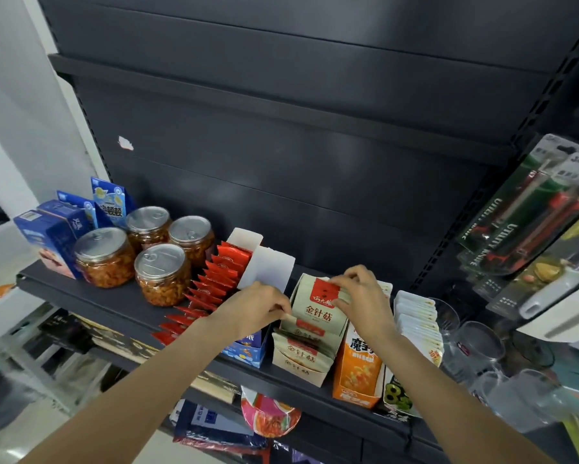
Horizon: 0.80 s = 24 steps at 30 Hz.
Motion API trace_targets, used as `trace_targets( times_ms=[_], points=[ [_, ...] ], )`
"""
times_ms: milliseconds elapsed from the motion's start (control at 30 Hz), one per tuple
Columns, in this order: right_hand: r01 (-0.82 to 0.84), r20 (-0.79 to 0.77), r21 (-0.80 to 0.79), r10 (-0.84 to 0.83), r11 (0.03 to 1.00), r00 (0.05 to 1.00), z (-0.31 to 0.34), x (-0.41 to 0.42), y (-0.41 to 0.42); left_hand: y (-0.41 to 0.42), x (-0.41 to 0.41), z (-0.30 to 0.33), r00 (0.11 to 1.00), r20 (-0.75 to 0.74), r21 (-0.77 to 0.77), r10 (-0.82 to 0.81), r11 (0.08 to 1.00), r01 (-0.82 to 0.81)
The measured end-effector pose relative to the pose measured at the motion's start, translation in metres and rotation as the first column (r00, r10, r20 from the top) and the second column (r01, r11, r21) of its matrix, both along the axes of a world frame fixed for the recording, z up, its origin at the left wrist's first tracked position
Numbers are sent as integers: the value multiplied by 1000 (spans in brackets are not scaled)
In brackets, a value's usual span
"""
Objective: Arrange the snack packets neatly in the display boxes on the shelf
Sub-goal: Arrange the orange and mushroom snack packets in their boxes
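Both hands are on the beige packet point(316, 311): the left hand point(259, 304) pinches its left edge, and the right hand point(360, 298) pinches its top, above the beige box point(298, 368) on the shelf point(114, 303).

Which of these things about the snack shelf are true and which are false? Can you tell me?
1. Both hands are at the beige packets in the middle display box. True: the left hand pinches the left edge and the right hand grips the top.
2. There are four jars with silver lids on the shelf. True.
3. The red packets are to the right of the orange box. False: they stand in a row to the left of both hands, beside the jars.
4. The jars are empty. False: they are filled with orange-brown food.
5. The blue boxes are at the left end of the shelf. True.
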State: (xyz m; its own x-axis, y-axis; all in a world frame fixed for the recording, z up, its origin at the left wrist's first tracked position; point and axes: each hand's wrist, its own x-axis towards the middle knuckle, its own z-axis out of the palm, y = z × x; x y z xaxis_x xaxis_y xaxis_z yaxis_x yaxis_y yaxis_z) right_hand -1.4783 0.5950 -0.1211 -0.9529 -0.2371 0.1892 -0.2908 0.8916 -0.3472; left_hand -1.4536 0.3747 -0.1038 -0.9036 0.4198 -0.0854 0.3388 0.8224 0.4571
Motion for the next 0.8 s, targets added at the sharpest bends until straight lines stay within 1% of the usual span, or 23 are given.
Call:
trace_targets(
  times_ms=[67, 133, 200, 267, 367, 500, 567, 667, 733, 800],
  points=[
    [37, 22, -26, -37, 999, 999, 1, -5, -2, -1, -2, 3, 999, -29, 37, 18, 999, -17],
    [95, 127, -80, -84, 992, 988, 2, -10, -3, -3, -3, 7, 997, -59, 80, 41, 996, -36],
    [118, 201, -66, -102, 991, 974, 4, -14, -4, -4, -3, 11, 993, -87, 123, 78, 990, -67],
    [112, 207, -40, -102, 993, 973, 4, -18, -5, -5, -4, 14, 986, -98, 155, 136, 981, -120],
    [89, 248, -86, -65, 992, 966, 6, -21, -4, -6, -8, 16, 976, -84, 172, 203, 967, -186],
    [21, 356, -214, 58, 977, 933, 16, -23, 8, -5, -12, 17, 962, -62, 173, 265, 952, -252],
    [40, 339, -254, 50, 966, 939, 25, -19, 14, -3, -13, 19, 956, -65, 179, 285, 946, -270],
    [76, 189, -319, -15, 945, 982, 43, -11, 17, 1, -14, 23, 955, -53, 223, 293, 935, -275],
    [34, 172, -395, 38, 918, 984, 61, -2, 12, 4, -15, 29, 955, -58, 274, 291, 924, -265],
    [-32, 215, -405, 129, 914, 968, 76, 6, 2, 10, -14, 37, 958, -66, 337, 281, 910, -243]
  ],
)
